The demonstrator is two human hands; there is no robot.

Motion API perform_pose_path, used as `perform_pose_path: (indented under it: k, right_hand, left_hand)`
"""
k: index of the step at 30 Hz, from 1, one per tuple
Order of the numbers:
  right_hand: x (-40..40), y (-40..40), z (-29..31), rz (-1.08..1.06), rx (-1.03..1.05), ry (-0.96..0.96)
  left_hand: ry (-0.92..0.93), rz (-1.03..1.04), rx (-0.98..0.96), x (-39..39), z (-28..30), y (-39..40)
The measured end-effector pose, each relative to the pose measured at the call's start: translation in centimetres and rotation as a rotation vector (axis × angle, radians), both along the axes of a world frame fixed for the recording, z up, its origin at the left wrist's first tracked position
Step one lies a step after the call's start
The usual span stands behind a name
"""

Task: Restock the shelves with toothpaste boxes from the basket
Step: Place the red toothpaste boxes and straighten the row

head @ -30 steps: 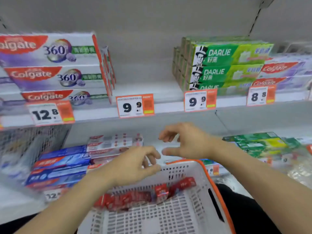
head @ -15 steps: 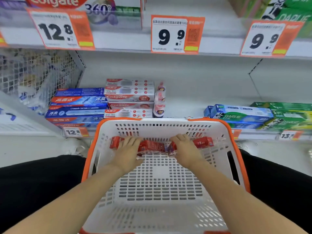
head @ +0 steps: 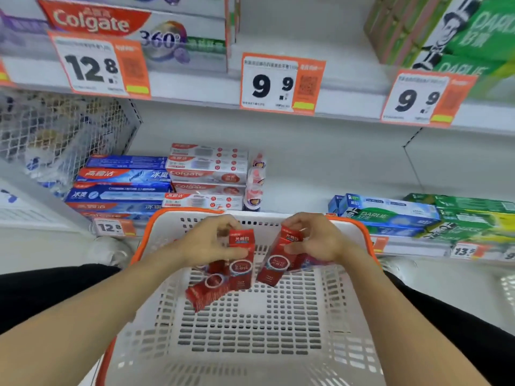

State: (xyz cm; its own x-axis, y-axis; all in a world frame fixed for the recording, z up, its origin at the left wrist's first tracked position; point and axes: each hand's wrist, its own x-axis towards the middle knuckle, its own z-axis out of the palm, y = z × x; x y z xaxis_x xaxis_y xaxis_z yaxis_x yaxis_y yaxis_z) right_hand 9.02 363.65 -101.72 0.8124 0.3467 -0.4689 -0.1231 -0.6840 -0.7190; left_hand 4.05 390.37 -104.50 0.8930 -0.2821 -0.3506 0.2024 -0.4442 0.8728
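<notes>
Head view. Item: red toothpaste boxes, over the far end of the white basket point(head: 278, 344). Left hand point(head: 206, 246) grips one upright box point(head: 242, 260); more lie under it point(head: 207, 292). Right hand point(head: 320, 243) grips a tilted box point(head: 278, 259). Handling advice: hold each box by its long sides, lift clear of the orange rim, lay flat in the gap on the lower shelf point(head: 301, 199).

The basket point(head: 354, 274) is perforated white plastic with a smooth orange rim. The red toothpaste boxes point(head: 242, 263) in it are glossy printed cardboard. The shelf point(head: 334, 174) looks like smooth, matt white painted metal, with a white wire mesh divider point(head: 64, 129) at the left. The price tags point(head: 281, 83) are printed paper or card.
</notes>
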Motion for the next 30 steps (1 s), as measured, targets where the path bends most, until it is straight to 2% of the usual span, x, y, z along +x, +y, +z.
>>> perform_pose_path:
  k: [3,5,10,15,20,26,30]
  right_hand:
    - [0.0,0.0,4.2,0.023,0.149,0.032]
    - [0.3,0.2,7.3,0.084,0.159,0.033]
    - [1.8,1.8,16.6,0.244,0.117,-0.061]
    - [2.0,2.9,23.0,0.189,0.263,-0.196]
    - [1.0,2.9,22.2,0.002,0.408,-0.238]
    - [1.2,2.5,20.0,-0.235,0.437,-0.291]
    - [1.6,1.7,19.7,-0.285,0.447,-0.359]
  left_hand:
    - [0.134,0.222,-0.302,-0.5,2.8,-0.3]
    - [0.181,0.271,-0.414,-0.5,4.6,-0.7]
    - [0.137,0.213,-0.407,0.3,11.7,-1.1]
    - [0.059,0.129,-0.395,0.5,18.6,-0.8]
    - [0.027,0.094,-0.364,0.2,20.0,0.2]
    - [-0.060,-0.002,-0.291,1.9,20.0,-0.9]
    - [-0.091,-0.051,-0.265,2.8,20.2,-1.7]
